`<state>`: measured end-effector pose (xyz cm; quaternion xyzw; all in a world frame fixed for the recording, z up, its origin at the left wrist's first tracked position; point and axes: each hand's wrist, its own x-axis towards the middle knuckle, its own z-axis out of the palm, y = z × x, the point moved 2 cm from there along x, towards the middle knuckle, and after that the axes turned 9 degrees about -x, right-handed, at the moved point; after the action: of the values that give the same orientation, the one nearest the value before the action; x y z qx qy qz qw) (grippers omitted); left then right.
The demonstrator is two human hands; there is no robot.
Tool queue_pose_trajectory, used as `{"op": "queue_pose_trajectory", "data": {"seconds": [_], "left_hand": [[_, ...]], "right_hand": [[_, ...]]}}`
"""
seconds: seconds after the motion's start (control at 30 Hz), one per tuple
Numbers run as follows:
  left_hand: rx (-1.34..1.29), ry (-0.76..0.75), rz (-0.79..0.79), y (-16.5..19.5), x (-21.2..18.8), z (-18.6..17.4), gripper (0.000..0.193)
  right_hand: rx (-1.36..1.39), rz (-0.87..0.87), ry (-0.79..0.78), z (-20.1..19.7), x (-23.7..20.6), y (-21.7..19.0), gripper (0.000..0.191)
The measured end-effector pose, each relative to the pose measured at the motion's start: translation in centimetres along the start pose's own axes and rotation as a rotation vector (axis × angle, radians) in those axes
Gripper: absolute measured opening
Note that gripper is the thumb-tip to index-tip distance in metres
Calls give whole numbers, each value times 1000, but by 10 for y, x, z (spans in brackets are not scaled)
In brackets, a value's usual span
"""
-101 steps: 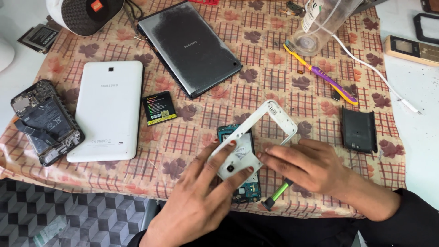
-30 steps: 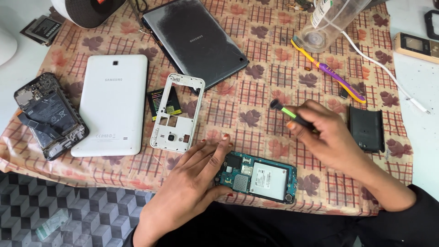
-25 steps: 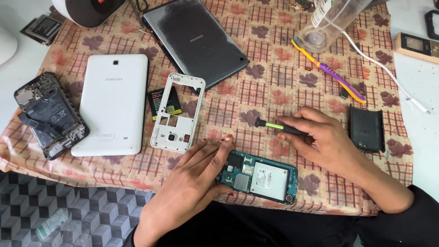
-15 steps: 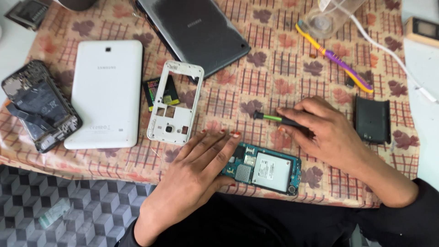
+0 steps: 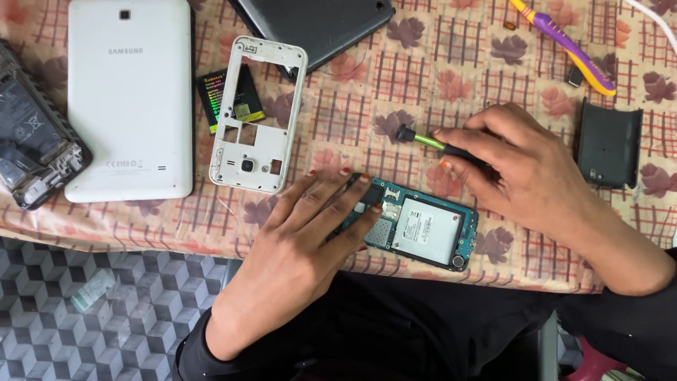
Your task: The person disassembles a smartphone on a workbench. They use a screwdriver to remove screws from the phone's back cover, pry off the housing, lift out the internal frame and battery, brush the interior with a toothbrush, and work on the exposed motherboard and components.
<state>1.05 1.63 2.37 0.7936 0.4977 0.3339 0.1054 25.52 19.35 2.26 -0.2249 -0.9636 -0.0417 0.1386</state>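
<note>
Far out past the left hand lies a broken dark phone (image 5: 32, 141) at the cloth's edge, then a white tablet (image 5: 129, 99) face down, then a black battery (image 5: 229, 95) partly under a white phone frame (image 5: 257, 116) that sits just above the left fingertips. The left hand (image 5: 303, 240) lies flat with its fingers spread, pinning the near end of the opened phone (image 5: 423, 229), whose circuit board faces up close to the bench's (image 5: 141, 226) front edge. The right hand (image 5: 522, 169) is closed around a small screwdriver (image 5: 423, 141) with a green shaft, its tip pointing left and held just above the phone, apart from it.

To work the board well, the left hand should keep pressing firmly so the phone cannot slide, and the tip should come down upright on each screw. The phone sits near the drop to the floor, so nudging it away from the body would be safer. Beyond the right hand lie a black back cover (image 5: 610, 144) and a purple and yellow toothbrush (image 5: 568, 42); a dark tablet (image 5: 317, 25) lies above. Open cloth remains between the hands.
</note>
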Motion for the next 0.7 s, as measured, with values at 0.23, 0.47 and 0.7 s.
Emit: {"op": "queue_pose_trajectory", "data": {"seconds": [0.23, 0.47, 0.7], "left_hand": [[1, 25, 28, 3, -1, -4, 34], [-14, 50, 53, 4, 0, -3, 36], [17, 36, 81, 4, -2, -3, 34]], "right_hand": [[2, -14, -4, -6, 4, -3, 47], [-230, -72, 17, -36, -11, 39, 39], [-274, 696, -229, -50, -45, 113, 27]]}}
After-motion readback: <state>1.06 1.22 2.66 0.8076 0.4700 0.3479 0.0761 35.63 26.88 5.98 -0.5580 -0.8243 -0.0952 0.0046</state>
